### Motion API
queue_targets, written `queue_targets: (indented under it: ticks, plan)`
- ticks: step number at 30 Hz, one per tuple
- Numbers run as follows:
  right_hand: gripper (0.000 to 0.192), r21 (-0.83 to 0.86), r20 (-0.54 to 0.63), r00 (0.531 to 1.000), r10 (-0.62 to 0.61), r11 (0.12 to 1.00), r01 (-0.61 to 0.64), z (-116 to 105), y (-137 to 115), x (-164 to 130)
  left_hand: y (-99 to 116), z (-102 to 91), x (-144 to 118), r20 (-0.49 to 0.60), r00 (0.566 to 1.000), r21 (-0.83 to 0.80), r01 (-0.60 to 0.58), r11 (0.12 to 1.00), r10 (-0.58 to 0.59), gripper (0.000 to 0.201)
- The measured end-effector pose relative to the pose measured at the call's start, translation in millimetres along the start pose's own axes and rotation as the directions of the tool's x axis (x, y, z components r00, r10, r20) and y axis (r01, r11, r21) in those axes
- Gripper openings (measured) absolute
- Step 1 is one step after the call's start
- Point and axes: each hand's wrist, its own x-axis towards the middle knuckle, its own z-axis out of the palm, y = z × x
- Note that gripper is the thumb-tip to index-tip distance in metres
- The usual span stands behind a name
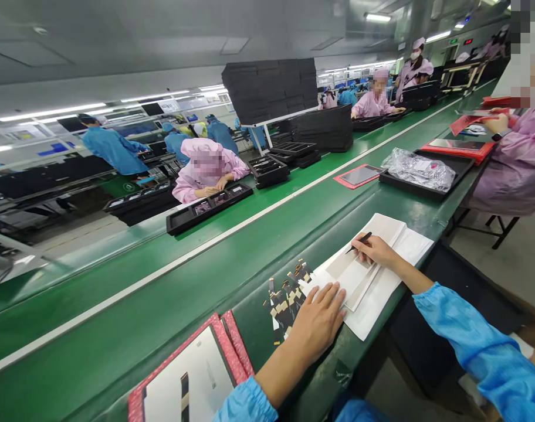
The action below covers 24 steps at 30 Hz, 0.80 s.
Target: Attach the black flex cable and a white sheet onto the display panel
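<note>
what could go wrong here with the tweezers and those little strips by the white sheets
1. The right hand works dark tweezers on the white sheets; a slip might scratch or crease them.
2. The left hand lies right beside the small black and gold strips, so a sweep of the wrist could scatter or bend them.
3. The sheets reach the table's near edge, so they could slide off if the left hand lifts.

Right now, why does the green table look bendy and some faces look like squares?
In the head view the wide lens curves and tilts the green table; faces are blurred into blocks on purpose; ceiling lights glare white; the white sheets under both hands look bright, and the near blue sleeve is stretched.
</note>
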Motion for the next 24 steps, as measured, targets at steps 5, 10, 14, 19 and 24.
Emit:
queue_targets:
  ticks: [5, 10, 14, 19, 24]
  plan:
    - [0.011, 0.164, 0.084, 0.996, 0.036, 0.985, -0.049, -2.2, -4.6, -0.3, -0.2, 5.2, -2.7, -0.027, 0.999, -0.006, 0.022, 1.0, -0.022, 0.045]
    - [0.014, 0.103, 0.098, 0.993, 0.072, 0.991, -0.082, -7.1, -5.1, 4.6, -0.7, 3.6, -2.2, -0.072, 0.997, -0.059, 0.025, 0.998, -0.029, 0.048]
    - [0.025, -0.037, 0.151, 0.961, 0.232, 0.973, -0.229, -14.2, -10.0, 9.3, -3.5, -8.3, 7.3, 0.006, 0.997, -0.277, 0.077, 0.958, -0.079, 0.036]
    - [0.024, -0.067, 0.2, 0.958, 0.206, 0.978, -0.197, -18.4, -17.8, 7.7, -19.2, -12.3, 54.5, 0.052, 0.982, -0.415, 0.184, 0.891, -0.179, 0.037]
    - [0.018, -0.024, 0.182, 0.983, 0.029, 0.999, -0.025, -14.6, -20.1, 0.2, -40.4, 1.6, 114.4, 0.039, 0.963, -0.538, 0.247, 0.806, -0.268, 0.033]
